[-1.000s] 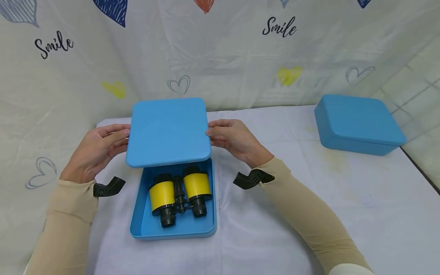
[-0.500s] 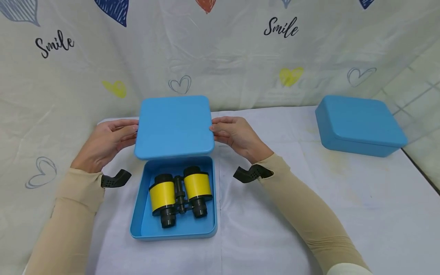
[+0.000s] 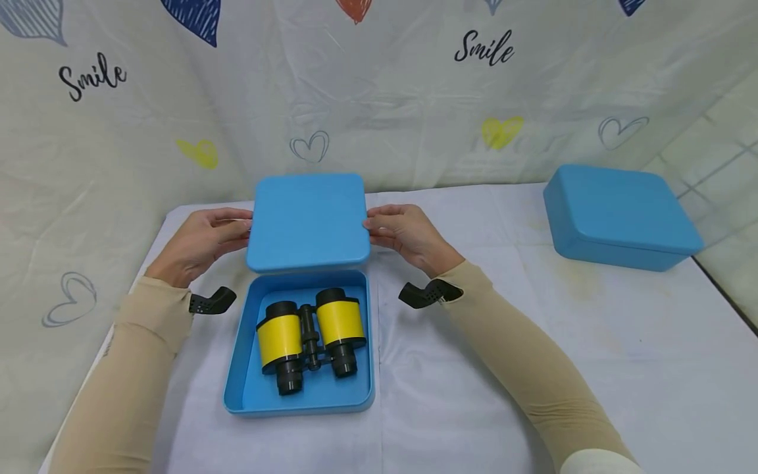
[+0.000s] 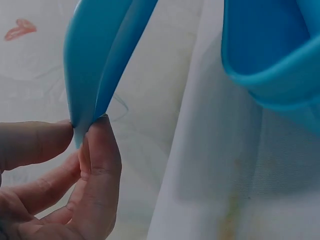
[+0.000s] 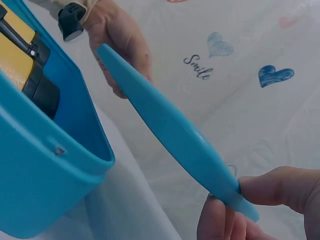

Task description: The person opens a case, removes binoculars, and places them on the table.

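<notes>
A flat blue lid (image 3: 308,222) is held up behind the blue box (image 3: 233,368). My left hand (image 3: 204,240) pinches its left edge, thumb on one face and fingers on the other, as the left wrist view shows at the lid's edge (image 4: 90,75). At the opposite edge my right hand (image 3: 408,237) pinches the lid the same way; the right wrist view sees the lid (image 5: 175,135) from its side, clear of the box rim. Inside the uncovered box lies a pair of binoculars (image 3: 281,337) with yellow barrels and black ends.
A second blue box (image 3: 628,217), with its lid on, stands at the back right of the white-covered table (image 3: 474,395). Behind the table hangs a pale curtain (image 3: 403,99) printed with hearts and "Smile". A tiled wall (image 3: 725,178) shows at the right.
The lid has moved back and slightly right, away from over the box's far end, with both hands still pinching it. More of the box's inside shows. The binoculars have stayed put.
</notes>
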Demonstrator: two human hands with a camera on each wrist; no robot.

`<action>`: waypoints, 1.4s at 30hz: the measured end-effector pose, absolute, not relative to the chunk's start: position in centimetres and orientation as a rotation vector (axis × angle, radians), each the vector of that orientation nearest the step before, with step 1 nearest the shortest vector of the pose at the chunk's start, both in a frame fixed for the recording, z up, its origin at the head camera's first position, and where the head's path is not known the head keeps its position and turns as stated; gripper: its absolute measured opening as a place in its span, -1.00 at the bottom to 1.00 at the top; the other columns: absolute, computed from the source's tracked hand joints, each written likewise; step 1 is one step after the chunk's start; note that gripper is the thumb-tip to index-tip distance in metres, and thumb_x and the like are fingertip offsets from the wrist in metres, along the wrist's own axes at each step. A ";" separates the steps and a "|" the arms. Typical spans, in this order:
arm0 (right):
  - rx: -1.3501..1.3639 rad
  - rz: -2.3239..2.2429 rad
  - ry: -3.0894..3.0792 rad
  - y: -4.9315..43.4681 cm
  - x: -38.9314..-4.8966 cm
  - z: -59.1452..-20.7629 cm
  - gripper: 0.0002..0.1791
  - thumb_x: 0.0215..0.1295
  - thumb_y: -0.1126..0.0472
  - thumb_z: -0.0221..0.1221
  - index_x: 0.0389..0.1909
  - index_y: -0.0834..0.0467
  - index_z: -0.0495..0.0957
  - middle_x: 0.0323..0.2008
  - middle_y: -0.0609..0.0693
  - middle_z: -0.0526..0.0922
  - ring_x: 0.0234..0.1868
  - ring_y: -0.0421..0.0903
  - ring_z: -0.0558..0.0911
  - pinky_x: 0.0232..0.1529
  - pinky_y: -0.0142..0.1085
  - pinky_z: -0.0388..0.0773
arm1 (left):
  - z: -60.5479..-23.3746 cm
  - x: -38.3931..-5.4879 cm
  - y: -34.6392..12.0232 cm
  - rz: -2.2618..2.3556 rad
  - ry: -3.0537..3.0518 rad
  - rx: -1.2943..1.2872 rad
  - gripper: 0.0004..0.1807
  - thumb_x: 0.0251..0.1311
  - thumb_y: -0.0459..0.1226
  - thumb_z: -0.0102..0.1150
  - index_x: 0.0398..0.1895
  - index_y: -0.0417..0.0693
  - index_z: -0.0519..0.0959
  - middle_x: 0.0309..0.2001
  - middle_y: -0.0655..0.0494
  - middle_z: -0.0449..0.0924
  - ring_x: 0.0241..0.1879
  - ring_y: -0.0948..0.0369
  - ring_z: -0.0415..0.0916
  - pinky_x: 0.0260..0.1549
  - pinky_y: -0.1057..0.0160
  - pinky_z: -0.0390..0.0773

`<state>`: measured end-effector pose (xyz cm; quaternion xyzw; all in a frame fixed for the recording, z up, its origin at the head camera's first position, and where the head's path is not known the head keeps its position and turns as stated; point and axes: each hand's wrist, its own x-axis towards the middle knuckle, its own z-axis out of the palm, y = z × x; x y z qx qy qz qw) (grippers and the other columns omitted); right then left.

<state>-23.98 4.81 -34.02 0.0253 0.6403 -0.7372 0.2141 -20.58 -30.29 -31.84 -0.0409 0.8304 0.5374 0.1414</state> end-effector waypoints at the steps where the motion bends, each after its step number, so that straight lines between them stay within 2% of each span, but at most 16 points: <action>1: 0.075 -2.038 1.784 4.8 -24.1 -34.2 -0.55 0.41 0.33 0.27 0.27 0.33 0.51 0.04 0.10 0.66 -0.14 -0.14 0.72 -0.08 -0.39 0.74 | -31.9 -20.7 -30.2 1.549 2.398 -0.118 -0.36 0.50 -0.01 0.12 0.49 -0.17 0.34 0.30 0.01 0.51 -0.02 0.45 0.69 0.27 0.15 0.56; 4: 0.079 -2.012 1.816 4.9 -24.4 -34.7 -0.54 0.41 0.32 0.27 0.28 0.32 0.50 0.12 0.14 0.65 -0.11 -0.12 0.72 -0.06 -0.37 0.75 | -32.2 -21.0 -30.0 1.538 2.402 -0.125 -0.37 0.51 -0.03 0.12 0.48 -0.18 0.35 0.34 -0.07 0.49 -0.03 0.45 0.70 0.28 0.12 0.56; 9: 0.071 -1.956 1.873 4.8 -24.8 -35.3 -0.53 0.40 0.31 0.28 0.29 0.31 0.50 0.20 0.19 0.62 -0.10 -0.11 0.72 0.03 -0.32 0.74 | -32.8 -21.6 -29.9 1.523 2.396 -0.150 -0.38 0.50 -0.04 0.13 0.48 -0.15 0.36 0.35 -0.08 0.48 -0.03 0.44 0.68 0.31 0.09 0.54; 17: 0.070 -1.863 1.948 4.6 -25.4 -36.4 -0.56 0.40 0.29 0.29 0.24 0.33 0.52 0.14 0.20 0.62 -0.18 -0.11 0.73 0.20 -0.16 0.69 | -34.4 -22.5 -30.0 1.506 2.369 -0.133 -0.39 0.53 -0.08 0.10 0.49 -0.21 0.34 0.35 -0.09 0.47 -0.03 0.44 0.65 0.31 0.15 0.54; 23: 0.087 -1.825 1.974 4.4 -25.8 -37.0 -0.56 0.38 0.31 0.28 0.23 0.36 0.53 0.08 0.18 0.63 -0.23 -0.14 0.72 0.16 -0.19 0.71 | -35.1 -22.7 -29.8 1.463 2.388 -0.147 -0.43 0.55 -0.11 0.08 0.47 -0.23 0.36 0.40 -0.17 0.42 -0.01 0.40 0.62 0.27 0.20 0.57; 28: 0.076 -1.809 1.982 4.3 -26.1 -37.4 -0.58 0.38 0.32 0.27 0.21 0.37 0.53 0.01 0.17 0.65 -0.27 -0.16 0.72 0.13 -0.20 0.72 | -35.7 -23.0 -29.8 1.424 2.392 -0.184 -0.44 0.56 -0.14 0.06 0.48 -0.23 0.35 0.42 -0.19 0.40 0.14 0.20 0.58 0.29 0.17 0.55; 31: 0.077 -1.782 2.001 4.2 -26.4 -37.5 -0.56 0.39 0.30 0.28 0.23 0.35 0.52 0.04 0.18 0.66 -0.26 -0.16 0.73 0.13 -0.21 0.72 | -35.9 -23.2 -29.6 1.405 2.392 -0.191 -0.44 0.56 -0.15 0.05 0.49 -0.24 0.33 0.44 -0.21 0.39 0.20 0.12 0.55 0.32 0.13 0.53; 35: 0.089 -1.751 2.023 4.2 -26.5 -37.6 -0.54 0.40 0.28 0.28 0.26 0.33 0.51 0.06 0.19 0.66 -0.24 -0.14 0.73 0.12 -0.22 0.72 | -35.9 -23.3 -29.5 1.388 2.396 -0.188 -0.43 0.56 -0.15 0.05 0.49 -0.25 0.33 0.44 -0.24 0.40 0.15 0.16 0.58 0.35 0.08 0.51; 42: 0.112 -1.723 2.057 4.2 -26.6 -37.3 -0.57 0.39 0.28 0.29 0.22 0.34 0.53 -0.03 0.16 0.68 -0.26 -0.14 0.72 0.10 -0.21 0.73 | -36.2 -23.6 -29.2 1.395 2.379 -0.204 -0.44 0.53 -0.19 0.11 0.48 -0.26 0.36 0.42 -0.25 0.44 0.03 0.27 0.65 0.31 0.10 0.55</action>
